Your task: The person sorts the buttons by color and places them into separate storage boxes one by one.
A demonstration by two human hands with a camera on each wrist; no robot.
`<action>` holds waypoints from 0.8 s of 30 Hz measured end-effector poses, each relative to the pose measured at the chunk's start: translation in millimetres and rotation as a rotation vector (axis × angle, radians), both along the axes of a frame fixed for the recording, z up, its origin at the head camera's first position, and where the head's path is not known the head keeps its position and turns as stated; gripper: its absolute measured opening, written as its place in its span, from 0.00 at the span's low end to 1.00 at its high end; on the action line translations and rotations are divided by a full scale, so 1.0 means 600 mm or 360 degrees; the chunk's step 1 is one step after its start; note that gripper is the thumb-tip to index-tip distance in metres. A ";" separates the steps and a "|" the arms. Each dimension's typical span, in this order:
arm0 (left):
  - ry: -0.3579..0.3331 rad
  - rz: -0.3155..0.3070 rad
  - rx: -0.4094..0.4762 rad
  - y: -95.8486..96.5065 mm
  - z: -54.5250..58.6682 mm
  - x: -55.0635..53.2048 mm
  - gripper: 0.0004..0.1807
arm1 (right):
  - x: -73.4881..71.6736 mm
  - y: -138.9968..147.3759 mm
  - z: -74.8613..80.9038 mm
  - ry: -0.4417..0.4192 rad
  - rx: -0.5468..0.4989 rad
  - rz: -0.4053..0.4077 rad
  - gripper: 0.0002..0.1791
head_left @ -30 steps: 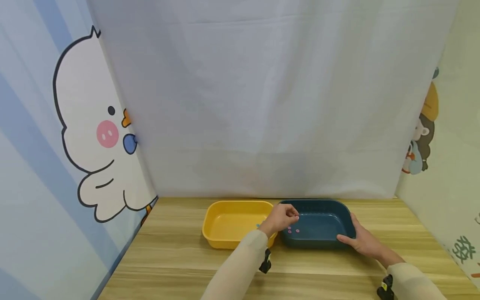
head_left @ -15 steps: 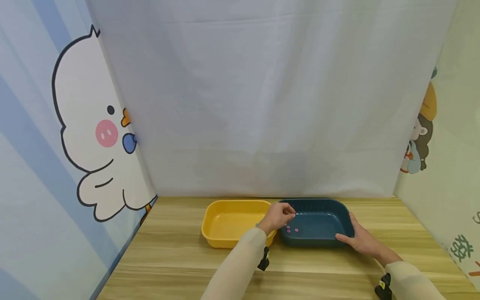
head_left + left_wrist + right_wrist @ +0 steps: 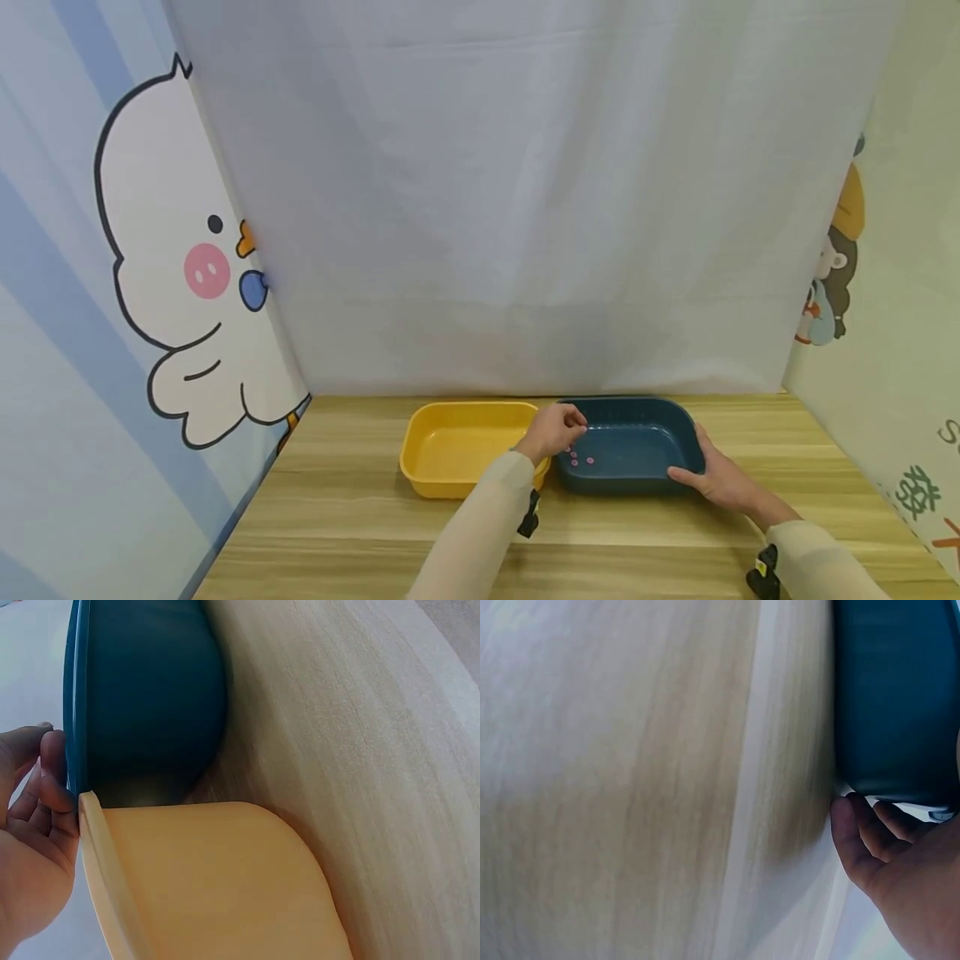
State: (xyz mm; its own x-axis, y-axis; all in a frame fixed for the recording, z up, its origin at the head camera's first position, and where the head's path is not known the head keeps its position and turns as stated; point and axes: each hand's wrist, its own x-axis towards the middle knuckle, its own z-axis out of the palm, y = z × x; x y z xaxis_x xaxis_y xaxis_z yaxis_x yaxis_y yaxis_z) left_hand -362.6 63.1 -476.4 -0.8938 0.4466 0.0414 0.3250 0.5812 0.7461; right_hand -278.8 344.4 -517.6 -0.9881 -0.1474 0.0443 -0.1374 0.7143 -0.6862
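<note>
My left hand reaches over the left end of a dark teal plastic basin, thumb and forefinger pinched together. A tiny pink disc shows at those fingertips. On the basin floor below lie several more small pink discs, perhaps buttons. The left wrist view has the curled left hand at the teal rim, beside the yellow basin's corner. At the teal basin's right front corner my right hand grips the wall, thumb over the front rim. Its fingertips press against the outside in the right wrist view.
A yellow plastic basin stands just left of the teal one, their ends close together. A bit of blue shows inside it beside my left wrist. Both basins stand on a wood-grain table, with a pale curtain behind.
My left hand has shifted slightly left over the teal basin, and another pink disc now shows near its left end. The right hand keeps its grip.
</note>
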 end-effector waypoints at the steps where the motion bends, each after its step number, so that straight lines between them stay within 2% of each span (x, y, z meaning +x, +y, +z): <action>1: -0.0001 0.0007 -0.0007 0.000 -0.001 -0.001 0.04 | 0.000 -0.001 -0.001 0.0001 0.0001 0.0002 0.58; 8: 0.0023 0.0037 -0.0014 -0.004 -0.003 -0.006 0.05 | -0.006 -0.009 0.000 0.0025 -0.0001 0.0018 0.57; 14: -0.0016 0.0018 0.0071 -0.012 0.004 -0.004 0.09 | -0.009 -0.008 0.005 0.0012 0.0003 0.0027 0.57; 18: -0.0052 -0.0083 0.0122 -0.025 0.016 0.009 0.09 | -0.009 -0.006 0.006 -0.0021 0.0002 0.0031 0.57; 24: -0.0097 -0.0194 0.0117 -0.054 0.029 0.043 0.07 | -0.010 -0.004 0.005 -0.0015 -0.0010 0.0052 0.58</action>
State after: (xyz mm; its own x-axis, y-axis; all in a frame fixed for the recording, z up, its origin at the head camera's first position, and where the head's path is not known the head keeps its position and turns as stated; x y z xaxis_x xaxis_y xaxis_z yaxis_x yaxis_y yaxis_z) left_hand -336.9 30.6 -459.1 -0.8349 0.5498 0.0252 0.3425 0.4831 0.8058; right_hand -284.8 342.1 -514.9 -0.9832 -0.1792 0.0359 -0.1538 0.7054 -0.6919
